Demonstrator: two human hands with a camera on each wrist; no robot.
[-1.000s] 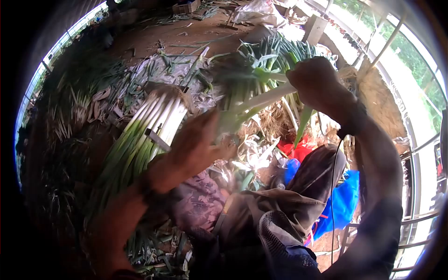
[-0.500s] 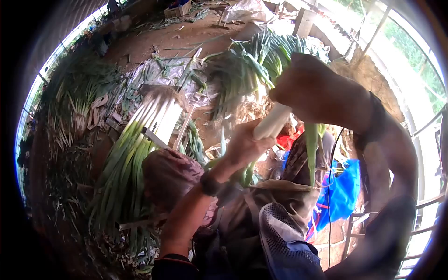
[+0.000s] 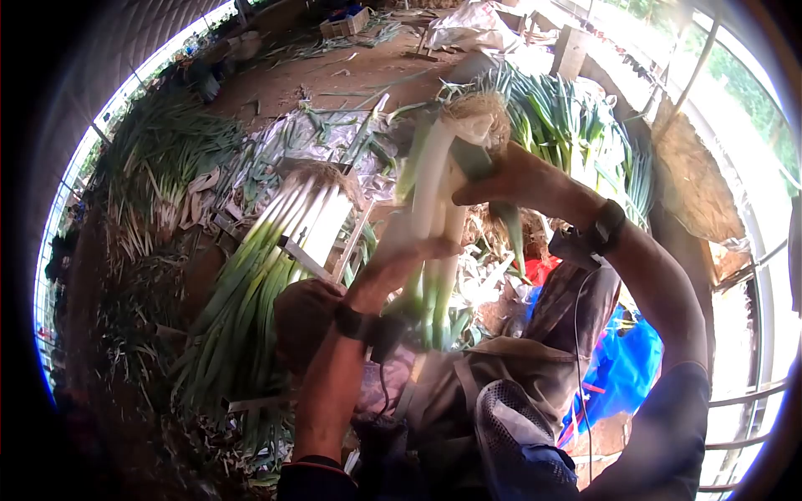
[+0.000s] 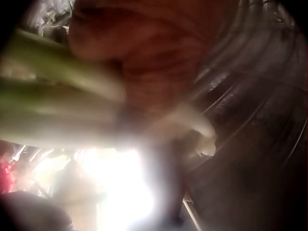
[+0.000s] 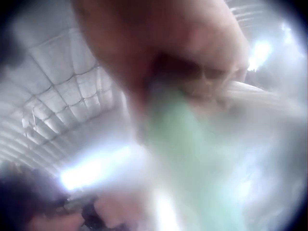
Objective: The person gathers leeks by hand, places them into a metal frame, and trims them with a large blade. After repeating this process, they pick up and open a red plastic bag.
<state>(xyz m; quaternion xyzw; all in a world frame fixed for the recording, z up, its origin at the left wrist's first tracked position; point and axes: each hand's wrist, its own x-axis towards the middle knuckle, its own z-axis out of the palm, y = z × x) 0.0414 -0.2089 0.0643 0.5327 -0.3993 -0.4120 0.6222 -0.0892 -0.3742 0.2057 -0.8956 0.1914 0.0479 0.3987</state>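
Observation:
A few thick green onions stand upright in front of me in the head view, roots at the top and green ends down. My left hand grips their white stalks from the left; its wrist view shows the stalks passing under the blurred palm. Close below the roots, my right hand pinches a broad green leaf. In the right wrist view this leaf comes out between thumb and fingers, badly blurred.
A big bundle of green onions lies on a frame with a metal bar at the left. More green onions are heaped at the back right. Peelings cover the ground. A blue bag lies beside my right leg.
The green onions were slanted and blurred between the hands; now they are upright with roots up. My left hand has come over to their stalks, and the right hand has moved near the root end.

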